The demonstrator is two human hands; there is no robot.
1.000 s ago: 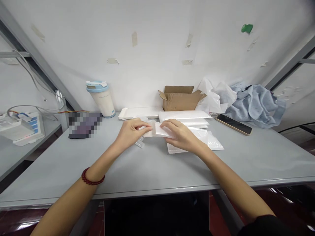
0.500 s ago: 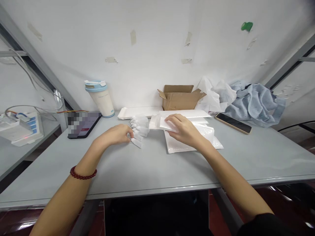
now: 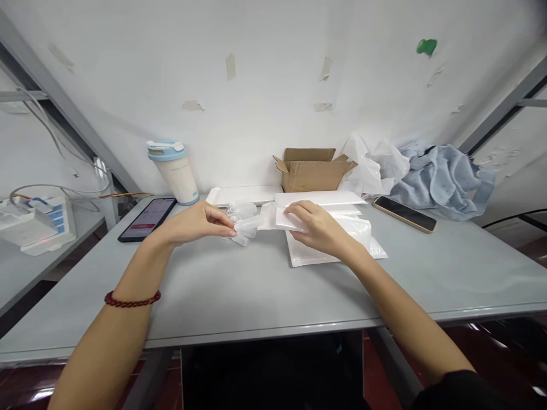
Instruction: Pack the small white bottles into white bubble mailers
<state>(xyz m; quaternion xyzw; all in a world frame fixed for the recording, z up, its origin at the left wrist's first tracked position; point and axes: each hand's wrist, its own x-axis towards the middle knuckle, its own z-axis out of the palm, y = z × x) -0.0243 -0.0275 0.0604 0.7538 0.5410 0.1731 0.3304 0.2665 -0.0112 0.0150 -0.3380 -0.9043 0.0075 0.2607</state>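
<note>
Between thumb and fingers, my left hand [image 3: 204, 222] pinches the end of a small translucent packet [image 3: 250, 223]. The packet's far end is at the mouth of a white padded envelope [image 3: 280, 219]; how far it reaches inside is unclear. My right hand [image 3: 318, 226] is closed on that envelope. Several more small packets [image 3: 240, 209] lie bunched behind and below the pinched one. Under my right hand, a bubble envelope [image 3: 307, 254] lies flat on the table.
Behind are flat white envelopes [image 3: 252, 195], an open cardboard box [image 3: 316, 175] and a white plastic bag [image 3: 371, 168]. A tumbler [image 3: 176, 176] and a phone [image 3: 149, 219] stand left; another phone [image 3: 405, 214] and blue cloth [image 3: 447, 182] lie right.
My left hand has lifted a small packet off the bunch and brought its far end to the envelope's mouth. My right hand has barely moved.
</note>
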